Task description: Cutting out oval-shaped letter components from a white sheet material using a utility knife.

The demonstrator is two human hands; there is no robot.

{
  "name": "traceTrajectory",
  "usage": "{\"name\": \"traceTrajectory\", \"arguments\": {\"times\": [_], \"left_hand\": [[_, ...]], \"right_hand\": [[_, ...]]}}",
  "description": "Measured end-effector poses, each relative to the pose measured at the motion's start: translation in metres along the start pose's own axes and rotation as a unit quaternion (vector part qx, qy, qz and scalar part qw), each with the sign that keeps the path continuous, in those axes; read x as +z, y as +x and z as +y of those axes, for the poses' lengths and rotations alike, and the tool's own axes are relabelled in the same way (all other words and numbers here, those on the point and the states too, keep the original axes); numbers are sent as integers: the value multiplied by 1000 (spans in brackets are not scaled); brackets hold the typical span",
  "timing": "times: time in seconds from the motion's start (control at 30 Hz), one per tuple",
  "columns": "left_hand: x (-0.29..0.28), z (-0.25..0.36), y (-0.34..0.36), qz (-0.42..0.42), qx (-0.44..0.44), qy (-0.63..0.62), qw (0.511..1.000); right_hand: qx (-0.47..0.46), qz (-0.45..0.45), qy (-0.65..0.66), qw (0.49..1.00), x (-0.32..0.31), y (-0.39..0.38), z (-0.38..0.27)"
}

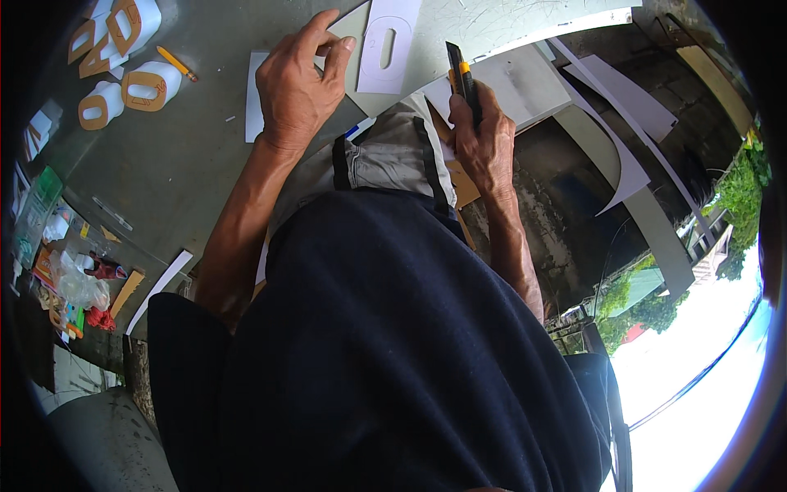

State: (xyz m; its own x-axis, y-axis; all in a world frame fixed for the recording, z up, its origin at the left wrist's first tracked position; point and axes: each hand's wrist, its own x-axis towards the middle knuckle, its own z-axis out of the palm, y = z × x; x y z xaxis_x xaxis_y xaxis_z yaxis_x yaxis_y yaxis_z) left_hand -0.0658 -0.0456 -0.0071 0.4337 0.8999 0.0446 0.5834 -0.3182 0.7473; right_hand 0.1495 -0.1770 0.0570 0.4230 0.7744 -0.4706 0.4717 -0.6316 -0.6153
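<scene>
My right hand (pixel 485 135) is wrapped round a black and yellow utility knife (pixel 466 84) and points it away from me. My left hand (pixel 302 80) hovers with thumb and index finger apart and nothing visible between them; its other fingers curl out of sight. To the right of it lies a white card (pixel 382 70) with an outlined shape and a long oval slot. That card rests on a larger pale board (pixel 351 34). Beside my left wrist is a narrow white strip of card (pixel 255 107), partly covered by the hand.
Cut-out card letters (pixel 151 86) stand at the far left, near a short yellow pencil (pixel 176 63). Plastic bags and small supplies (pixel 78 275) crowd the left edge. On the right, curved offcuts (pixel 631 172) hang over dark ground. A blue and white pen (pixel 359 129) lies by my lap.
</scene>
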Motion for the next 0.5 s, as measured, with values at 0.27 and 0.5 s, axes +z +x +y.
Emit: {"name": "traceTrajectory", "arguments": {"times": [0.27,0.5], "left_hand": [[31,53,-2,-18,-64,166,984],[45,49,-1,20,-118,45,992]], "right_hand": [[34,45,94,994,5,49,-24],[-32,39,90,995,16,95,-42]]}}
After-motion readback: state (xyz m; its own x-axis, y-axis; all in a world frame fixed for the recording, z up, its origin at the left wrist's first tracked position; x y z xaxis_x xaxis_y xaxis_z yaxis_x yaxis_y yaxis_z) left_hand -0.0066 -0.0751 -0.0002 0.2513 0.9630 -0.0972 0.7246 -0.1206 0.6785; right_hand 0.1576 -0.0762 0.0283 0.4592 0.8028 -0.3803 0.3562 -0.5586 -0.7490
